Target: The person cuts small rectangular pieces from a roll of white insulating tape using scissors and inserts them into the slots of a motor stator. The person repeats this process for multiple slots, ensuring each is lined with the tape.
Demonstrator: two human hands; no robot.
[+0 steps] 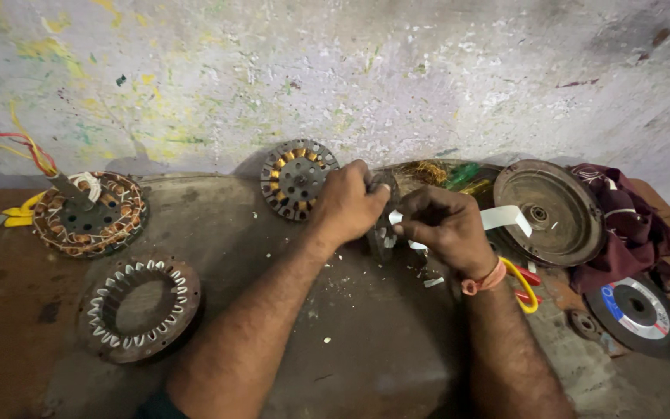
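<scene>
— Head view, what's in those hands?

— A small dark stator core [382,208], held up over the middle of the bench [350,341], close to the wall. The left hand [344,203] has its grip closed round the core's left side. The right hand [447,226] pinches a strip of white paper [505,218] against it, fingers shut on the strip.

— Anything lying in a dish or tray?

— Just right of the hands a shallow round metal cover [550,211] leans like a dish; I can't tell whether anything lies in it. Yellow-handled scissors [525,283] lie under the right wrist, and white paper scraps are scattered below the hands.

— And further out?

— A bare stator ring [139,310] near left, a copper-wound stator [89,213] far left, another core [296,178] against the wall, a grinding disc [636,313] and maroon cloth [631,225] at right.
</scene>
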